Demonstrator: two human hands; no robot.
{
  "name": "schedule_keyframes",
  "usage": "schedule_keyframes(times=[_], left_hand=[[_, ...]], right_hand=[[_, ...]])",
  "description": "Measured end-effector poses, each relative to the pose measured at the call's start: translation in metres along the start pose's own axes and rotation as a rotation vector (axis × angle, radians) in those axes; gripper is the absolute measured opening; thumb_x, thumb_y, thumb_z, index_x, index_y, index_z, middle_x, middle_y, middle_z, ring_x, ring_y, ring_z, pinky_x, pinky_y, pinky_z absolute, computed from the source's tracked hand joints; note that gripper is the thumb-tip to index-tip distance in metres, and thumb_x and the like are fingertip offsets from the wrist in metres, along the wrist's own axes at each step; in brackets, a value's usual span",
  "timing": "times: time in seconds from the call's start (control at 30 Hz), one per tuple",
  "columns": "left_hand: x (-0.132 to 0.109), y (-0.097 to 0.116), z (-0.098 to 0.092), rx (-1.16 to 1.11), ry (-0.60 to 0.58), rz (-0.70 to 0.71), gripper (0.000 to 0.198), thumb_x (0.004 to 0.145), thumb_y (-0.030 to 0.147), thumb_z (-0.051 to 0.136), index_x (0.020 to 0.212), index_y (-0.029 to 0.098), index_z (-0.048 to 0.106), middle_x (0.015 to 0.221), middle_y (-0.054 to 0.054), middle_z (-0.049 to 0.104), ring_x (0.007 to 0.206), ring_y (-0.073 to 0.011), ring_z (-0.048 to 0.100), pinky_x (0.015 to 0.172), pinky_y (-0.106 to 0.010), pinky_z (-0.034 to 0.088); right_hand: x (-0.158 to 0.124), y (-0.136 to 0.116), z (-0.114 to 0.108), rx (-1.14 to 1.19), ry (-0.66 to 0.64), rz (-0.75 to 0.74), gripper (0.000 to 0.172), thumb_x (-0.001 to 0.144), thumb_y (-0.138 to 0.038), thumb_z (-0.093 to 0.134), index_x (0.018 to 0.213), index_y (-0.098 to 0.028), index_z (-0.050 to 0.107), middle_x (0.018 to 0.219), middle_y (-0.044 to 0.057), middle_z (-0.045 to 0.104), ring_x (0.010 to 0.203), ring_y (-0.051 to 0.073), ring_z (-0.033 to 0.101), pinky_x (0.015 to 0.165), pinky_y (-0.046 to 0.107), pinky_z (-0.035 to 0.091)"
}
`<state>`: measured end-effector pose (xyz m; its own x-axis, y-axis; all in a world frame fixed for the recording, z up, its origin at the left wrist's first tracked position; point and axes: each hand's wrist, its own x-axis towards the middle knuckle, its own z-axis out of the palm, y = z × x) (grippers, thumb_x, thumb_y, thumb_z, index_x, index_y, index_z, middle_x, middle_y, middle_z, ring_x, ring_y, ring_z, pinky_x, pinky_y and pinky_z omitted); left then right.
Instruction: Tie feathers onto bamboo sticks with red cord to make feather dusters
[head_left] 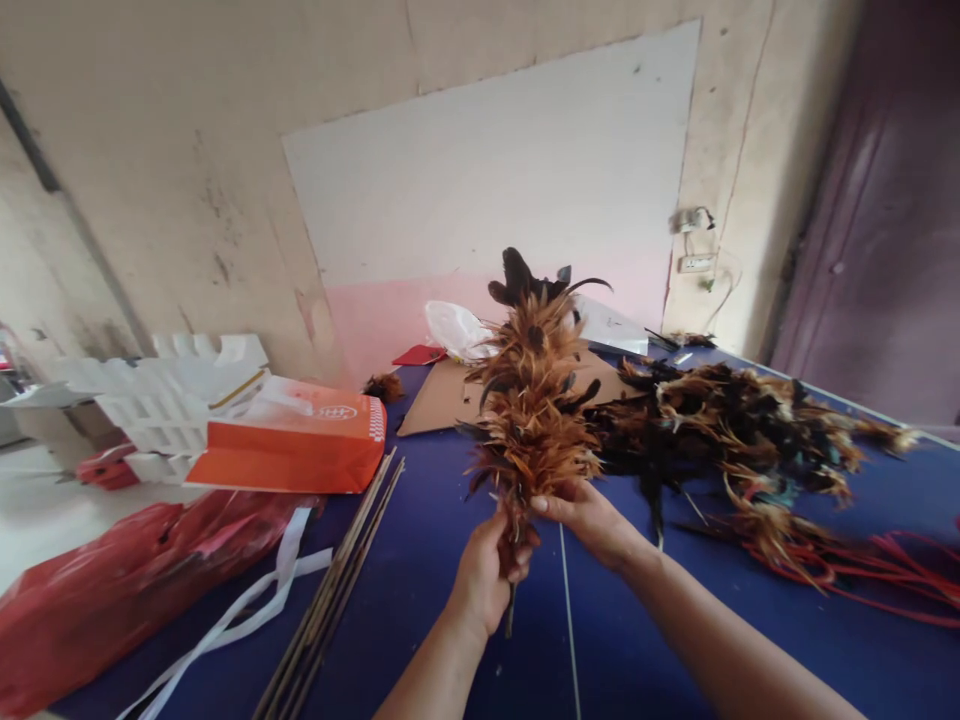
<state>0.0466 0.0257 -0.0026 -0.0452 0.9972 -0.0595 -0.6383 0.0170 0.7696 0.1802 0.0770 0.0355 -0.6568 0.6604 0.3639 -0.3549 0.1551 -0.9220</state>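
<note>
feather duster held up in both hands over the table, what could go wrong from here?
1. The left hand grips only the thin stick under the feather duster; the top-heavy head might tip.
2. The right hand pinches the lowest feathers, which could pull loose.
3. The loose feather pile lies close by and might snag.

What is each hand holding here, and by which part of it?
Both hands hold one feather duster. The left hand wraps the stick just below the feathers; the right hand has its grip on the lowest feathers at the bundle's base.

Duster (pixel 531 400) orange-brown with black tips; desk (pixel 420 560) dark blue; bag (pixel 296 445) orange and white; strings (pixel 885 570) red.
</note>
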Motion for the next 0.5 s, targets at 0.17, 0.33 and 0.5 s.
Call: schedule_keyframes(times=[0.17, 0.33, 0.5], left_hand=[[-0.004, -0.004, 0.004, 0.114, -0.053, 0.029, 0.027, 0.07, 0.038, 0.063, 0.071, 0.012, 0.061, 0.055, -0.005, 0.061, 0.04, -0.0068, 0.04, 0.037, -0.017, 0.019], [-0.012, -0.002, 0.012, 0.353, 0.133, 0.326, 0.028, 0.07, 0.04, 0.065, 0.08, 0.013, 0.067, 0.066, -0.005, 0.063, 0.06, -0.0159, 0.053, 0.052, -0.023, 0.04], [-0.023, -0.003, 0.019, 0.521, 0.156, 0.431, 0.027, 0.075, 0.041, 0.059, 0.08, 0.016, 0.067, 0.058, -0.002, 0.058, 0.052, -0.0144, 0.047, 0.05, -0.023, 0.036]], right_hand=[[0.0, 0.005, -0.001, -0.033, 0.081, -0.006, 0.029, 0.075, -0.037, 0.063, 0.082, -0.009, 0.064, 0.072, 0.006, 0.063, 0.059, 0.013, 0.055, 0.056, 0.025, 0.043], [0.001, 0.006, -0.003, -0.09, 0.143, -0.037, 0.027, 0.07, -0.033, 0.068, 0.086, -0.011, 0.064, 0.076, 0.004, 0.064, 0.067, 0.013, 0.055, 0.064, 0.026, 0.046], [0.003, 0.01, -0.003, -0.186, 0.22, -0.076, 0.025, 0.07, -0.031, 0.066, 0.088, -0.013, 0.061, 0.079, 0.003, 0.064, 0.07, 0.014, 0.056, 0.067, 0.027, 0.047]])
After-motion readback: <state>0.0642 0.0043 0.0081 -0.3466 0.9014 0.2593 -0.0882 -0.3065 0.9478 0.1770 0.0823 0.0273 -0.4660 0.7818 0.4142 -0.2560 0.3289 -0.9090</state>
